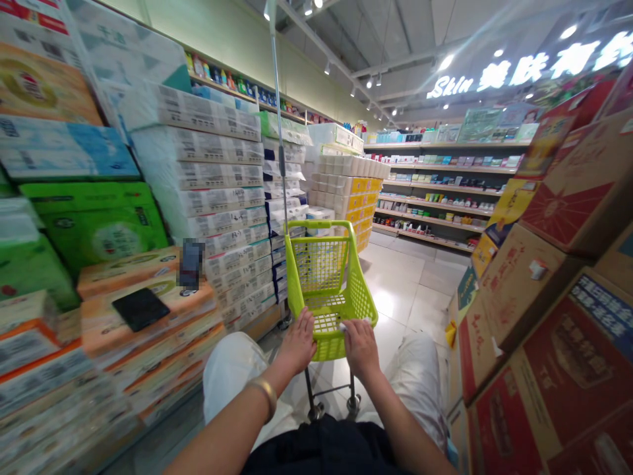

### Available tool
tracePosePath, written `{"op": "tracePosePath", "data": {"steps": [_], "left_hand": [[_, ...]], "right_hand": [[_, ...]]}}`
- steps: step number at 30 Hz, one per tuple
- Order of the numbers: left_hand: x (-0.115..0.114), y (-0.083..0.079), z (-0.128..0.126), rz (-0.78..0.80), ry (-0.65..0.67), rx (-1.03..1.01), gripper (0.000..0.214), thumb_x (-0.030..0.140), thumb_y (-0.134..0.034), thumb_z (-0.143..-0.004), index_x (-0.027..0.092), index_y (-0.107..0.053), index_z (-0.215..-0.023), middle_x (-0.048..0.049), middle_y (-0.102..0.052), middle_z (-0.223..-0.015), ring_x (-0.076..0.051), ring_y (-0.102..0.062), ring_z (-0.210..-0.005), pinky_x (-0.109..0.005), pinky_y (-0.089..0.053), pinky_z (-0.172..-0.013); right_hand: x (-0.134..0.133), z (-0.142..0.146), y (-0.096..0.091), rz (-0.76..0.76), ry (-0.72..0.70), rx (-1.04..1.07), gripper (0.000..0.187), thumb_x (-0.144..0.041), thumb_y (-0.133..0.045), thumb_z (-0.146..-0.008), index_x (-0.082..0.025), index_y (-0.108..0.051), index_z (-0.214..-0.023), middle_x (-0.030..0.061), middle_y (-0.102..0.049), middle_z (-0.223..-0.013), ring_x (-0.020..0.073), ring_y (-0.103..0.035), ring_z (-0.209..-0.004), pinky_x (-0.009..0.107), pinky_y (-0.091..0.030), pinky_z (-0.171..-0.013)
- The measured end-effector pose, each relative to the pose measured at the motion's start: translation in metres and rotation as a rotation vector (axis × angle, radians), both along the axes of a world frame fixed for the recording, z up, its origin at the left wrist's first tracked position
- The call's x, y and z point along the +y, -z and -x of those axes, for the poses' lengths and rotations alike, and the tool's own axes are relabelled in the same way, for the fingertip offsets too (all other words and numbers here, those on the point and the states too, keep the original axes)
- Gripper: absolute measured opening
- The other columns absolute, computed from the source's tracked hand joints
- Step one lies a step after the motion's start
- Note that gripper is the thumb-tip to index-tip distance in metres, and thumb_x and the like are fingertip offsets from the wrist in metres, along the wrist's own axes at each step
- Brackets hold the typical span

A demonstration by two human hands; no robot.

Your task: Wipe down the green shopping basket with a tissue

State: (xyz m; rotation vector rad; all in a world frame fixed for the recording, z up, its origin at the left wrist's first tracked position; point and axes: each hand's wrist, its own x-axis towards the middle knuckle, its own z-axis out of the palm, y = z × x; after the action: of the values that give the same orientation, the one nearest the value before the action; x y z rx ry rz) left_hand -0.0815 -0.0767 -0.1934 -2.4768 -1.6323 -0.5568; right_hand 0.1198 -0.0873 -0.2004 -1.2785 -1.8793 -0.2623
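Observation:
Between my knees stands a lime-green plastic shopping cart (321, 277) with mesh sides, a metal pole and small wheels. My left hand (299, 340) is closed over the cart's near left rim, fingers bent onto the edge. At the near right rim, my right hand (361, 343) has its fingers curled down. A small white thing (342, 326) pokes out beside its fingertips, perhaps tissue or cloth; most of it is hidden by the hand. The cart's basket shows no goods in it.
Stacked tissue packs (217, 198) rise at the left, with a black tablet-like device (141, 309) on orange packs (153, 323). Piled cardboard boxes (558, 343) line the right. Stocked shelves (440, 185) stand beyond the tiled floor (395, 277).

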Motion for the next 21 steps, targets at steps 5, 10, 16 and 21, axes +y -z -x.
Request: {"op": "tracePosePath", "data": {"steps": [5, 10, 16, 21], "left_hand": [[-0.001, -0.002, -0.001, -0.003, 0.001, 0.004, 0.056, 0.016, -0.047, -0.076, 0.010, -0.038, -0.131, -0.0179, -0.040, -0.145, -0.027, -0.018, -0.145, -0.045, -0.030, -0.115], [0.000, 0.000, -0.001, -0.011, -0.006, 0.000, 0.056, 0.016, -0.046, -0.076, 0.010, -0.037, -0.131, -0.0173, -0.041, -0.144, -0.027, -0.019, -0.144, -0.045, -0.031, -0.114], [0.000, 0.001, 0.000, -0.019, 0.002, -0.002, 0.058, 0.015, -0.047, -0.076, 0.012, -0.036, -0.133, -0.0166, -0.040, -0.146, -0.026, -0.016, -0.145, -0.045, -0.031, -0.114], [-0.001, -0.001, -0.001, -0.019, 0.013, 0.000, 0.058, 0.017, -0.047, -0.076, 0.012, -0.036, -0.133, -0.0170, -0.040, -0.145, -0.027, -0.017, -0.145, -0.047, -0.029, -0.115]], "right_hand": [[0.006, -0.020, 0.005, -0.010, 0.151, 0.107, 0.030, -0.019, -0.036, -0.092, -0.020, -0.062, -0.108, 0.0090, -0.059, -0.110, 0.0233, -0.048, -0.111, 0.046, -0.031, -0.106], [-0.009, 0.031, 0.002, 0.021, -0.016, 0.030, 0.032, -0.013, -0.040, -0.089, -0.023, -0.060, -0.111, 0.0061, -0.060, -0.108, 0.0212, -0.049, -0.108, 0.043, -0.030, -0.108], [-0.007, 0.014, 0.002, 0.015, -0.018, -0.013, 0.032, -0.014, -0.040, -0.091, -0.023, -0.060, -0.114, 0.0052, -0.061, -0.107, 0.0194, -0.050, -0.107, 0.039, -0.030, -0.107], [0.006, -0.021, 0.006, 0.009, 0.192, 0.090, 0.030, -0.018, -0.037, -0.092, -0.019, -0.062, -0.109, 0.0096, -0.059, -0.111, 0.0238, -0.047, -0.111, 0.043, -0.035, -0.102]]}}
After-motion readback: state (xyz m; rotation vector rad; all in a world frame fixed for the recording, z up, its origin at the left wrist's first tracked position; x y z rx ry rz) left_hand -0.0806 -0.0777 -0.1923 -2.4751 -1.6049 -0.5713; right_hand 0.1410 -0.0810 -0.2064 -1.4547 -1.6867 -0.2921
